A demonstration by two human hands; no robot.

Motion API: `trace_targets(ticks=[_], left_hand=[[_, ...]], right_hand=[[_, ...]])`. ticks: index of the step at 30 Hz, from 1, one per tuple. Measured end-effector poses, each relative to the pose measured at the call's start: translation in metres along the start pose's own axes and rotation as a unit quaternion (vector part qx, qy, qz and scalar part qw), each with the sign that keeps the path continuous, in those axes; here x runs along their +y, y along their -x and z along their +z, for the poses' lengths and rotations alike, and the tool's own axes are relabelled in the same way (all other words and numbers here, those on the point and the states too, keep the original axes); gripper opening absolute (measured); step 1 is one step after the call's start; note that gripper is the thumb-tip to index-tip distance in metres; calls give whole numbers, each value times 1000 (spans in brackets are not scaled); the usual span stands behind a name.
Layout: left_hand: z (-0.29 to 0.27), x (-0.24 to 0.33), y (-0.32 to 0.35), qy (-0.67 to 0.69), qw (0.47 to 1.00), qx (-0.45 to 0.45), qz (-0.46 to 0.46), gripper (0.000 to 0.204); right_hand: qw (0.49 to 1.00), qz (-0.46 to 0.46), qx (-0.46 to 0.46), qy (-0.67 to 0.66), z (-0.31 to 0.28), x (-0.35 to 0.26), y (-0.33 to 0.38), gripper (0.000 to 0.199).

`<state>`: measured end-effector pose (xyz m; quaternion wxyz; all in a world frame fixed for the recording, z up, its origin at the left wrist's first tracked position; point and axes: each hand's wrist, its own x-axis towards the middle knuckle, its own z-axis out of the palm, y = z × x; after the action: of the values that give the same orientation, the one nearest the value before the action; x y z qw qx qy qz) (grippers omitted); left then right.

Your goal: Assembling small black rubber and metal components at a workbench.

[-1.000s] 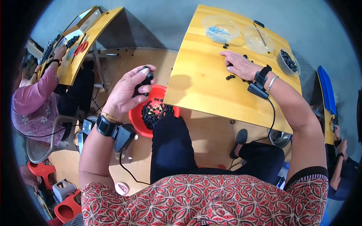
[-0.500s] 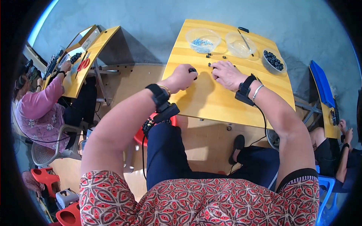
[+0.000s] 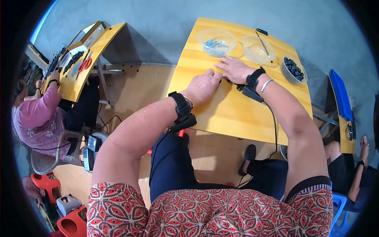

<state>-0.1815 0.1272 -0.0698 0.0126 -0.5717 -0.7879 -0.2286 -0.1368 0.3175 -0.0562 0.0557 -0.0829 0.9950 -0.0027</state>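
Note:
Over the middle of the yellow wooden table, my left hand [image 3: 202, 86] and my right hand [image 3: 237, 71] come together with their fingertips nearly touching. The left fingers are curled shut on a small black part, now mostly hidden; a dark bit of it shows between the hands. My right hand lies palm down with its fingers bent toward the tabletop, and what they grip cannot be made out. Beyond them stands a clear plastic bowl [image 3: 216, 34] with small blue bits in it. Beside it is another clear bowl [image 3: 252, 42] with a thin dark-tipped stick across it.
A bowl of round black parts [image 3: 293, 70] stands at the table's right edge. A black marker-like object [image 3: 261, 31] lies at the back. At left, a co-worker [image 3: 41, 118] sits at a table with red scissors [image 3: 85, 64]. Cables run from my wrist straps. Another person sits at far right.
My left hand has moved right with the small black part, up to my right hand. The right fingers have reached forward and now cover where small black pieces lay on the table.

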Motion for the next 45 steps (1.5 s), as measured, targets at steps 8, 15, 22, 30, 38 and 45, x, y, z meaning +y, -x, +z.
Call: trace_targets(ticks=[8, 15, 22, 30, 38, 45], left_hand=[[10, -3, 1, 3, 999, 26, 46, 21], [12, 6, 2, 8, 1000, 21, 13, 26], [9, 10, 7, 25, 1000, 7, 8, 33], [2, 6, 14, 72, 997, 10, 14, 45], [-23, 19, 51, -43, 991, 2, -127, 70], [-2, 19, 54, -122, 981, -54, -138, 67]], right_hand=[[998, 23, 53, -38, -13, -1, 46, 43], [989, 7, 125, -83, -2, -64, 112, 45], [994, 70, 70, -49, -12, -79, 111, 49], [995, 90, -32, 6, -16, -62, 78, 50], [994, 103, 47, 4, -9, -63, 101, 53], [997, 73, 32, 7, -1, -92, 96, 56]])
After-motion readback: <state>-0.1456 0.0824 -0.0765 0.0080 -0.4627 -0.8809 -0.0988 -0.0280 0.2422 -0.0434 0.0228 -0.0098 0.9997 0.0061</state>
